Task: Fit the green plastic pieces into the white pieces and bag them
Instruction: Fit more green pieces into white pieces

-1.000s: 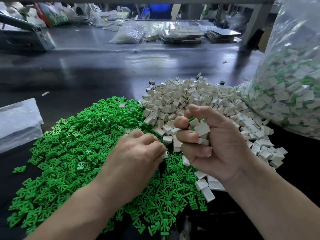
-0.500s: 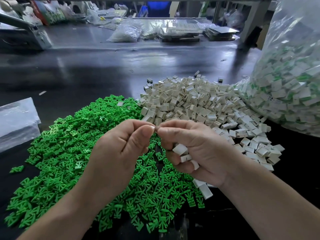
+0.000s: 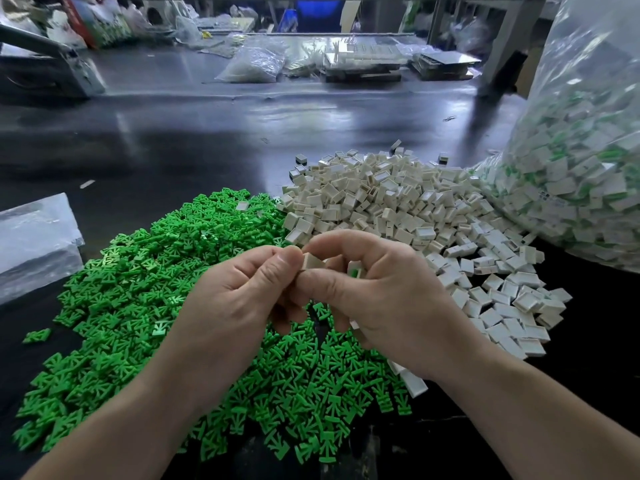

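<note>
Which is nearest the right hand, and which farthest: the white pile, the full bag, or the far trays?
1. White pile, just behind the right hand.
2. Full bag, off to the right.
3. Trays, far back.

Green pieces [image 3: 131,282]: small fan-shaped clips, lay heaped loose on the counter [image 3: 207,150], near left.
White pieces [image 3: 398,202]: small rectangular housings, lay heaped against the green heap's right edge.
One white piece [image 3: 311,262]: was pinched between left hand [image 3: 235,306] and right hand [image 3: 388,299].
Clear bag [image 3: 588,168]: stood far right, full of white-and-green pieces.
</note>
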Tool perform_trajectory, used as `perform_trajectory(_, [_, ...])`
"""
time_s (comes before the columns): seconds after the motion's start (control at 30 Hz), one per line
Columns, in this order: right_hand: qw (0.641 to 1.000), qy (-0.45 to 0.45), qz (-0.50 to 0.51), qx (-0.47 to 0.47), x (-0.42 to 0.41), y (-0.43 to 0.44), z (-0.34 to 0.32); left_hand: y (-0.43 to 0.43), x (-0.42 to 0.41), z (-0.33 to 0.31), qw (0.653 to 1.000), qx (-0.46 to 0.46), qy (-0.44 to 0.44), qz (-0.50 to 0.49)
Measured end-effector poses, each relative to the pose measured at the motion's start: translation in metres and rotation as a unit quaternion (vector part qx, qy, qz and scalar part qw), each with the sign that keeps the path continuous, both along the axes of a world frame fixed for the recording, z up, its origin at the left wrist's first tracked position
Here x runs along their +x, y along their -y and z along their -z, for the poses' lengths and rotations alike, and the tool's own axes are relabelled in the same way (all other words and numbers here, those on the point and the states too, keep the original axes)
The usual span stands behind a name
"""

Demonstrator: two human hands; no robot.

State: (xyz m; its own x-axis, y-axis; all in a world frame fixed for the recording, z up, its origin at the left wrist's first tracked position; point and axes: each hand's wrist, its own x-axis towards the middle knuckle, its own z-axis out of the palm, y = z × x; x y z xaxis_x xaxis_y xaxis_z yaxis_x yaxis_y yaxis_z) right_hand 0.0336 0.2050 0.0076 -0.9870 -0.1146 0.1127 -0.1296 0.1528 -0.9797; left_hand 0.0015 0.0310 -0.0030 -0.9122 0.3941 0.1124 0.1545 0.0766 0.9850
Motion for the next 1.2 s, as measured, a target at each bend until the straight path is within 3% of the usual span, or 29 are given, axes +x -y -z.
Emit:
perform_trajectory(0.1, [0.993,0.064,-0.018,-0.097,-0.001,-0.001,-0.004,0.006,-0.003,-0.005,0.996,-0.063,-0.05,-0.042])
perform_trajectory(0.17, [0.979,0.117,-0.017,-0.164,-0.004,-0.004,-0.006,0.014,-0.005,-0.004,0.975,-0.168,-0.116,-0.087])
perform_trajectory(0.27, [0.963,0.169,-0.014,-0.212,-0.006,-0.008,-0.007,0.021,-0.005,-0.002,0.895,-0.385,-0.214,-0.067])
perform_trajectory(0.37, [0.956,0.192,-0.002,-0.222,-0.008,-0.01,-0.005,0.019,-0.004,0.003,0.832,-0.495,-0.251,-0.017])
perform_trajectory(0.5, [0.957,0.204,0.01,-0.205,-0.009,-0.011,-0.003,0.013,-0.005,0.003,0.823,-0.497,-0.273,-0.018])
perform_trajectory(0.67, [0.94,0.23,-0.012,-0.252,-0.01,-0.011,0.0,0.013,-0.007,0.006,0.831,-0.476,-0.284,-0.047])
perform_trajectory(0.83, [0.933,0.236,-0.009,-0.273,-0.012,-0.011,-0.001,0.009,-0.004,0.008,0.803,-0.498,-0.322,-0.067])
perform_trajectory(1.2, [0.941,0.228,-0.015,-0.25,-0.011,-0.01,0.0,0.005,-0.001,0.01,0.791,-0.504,-0.345,-0.027])
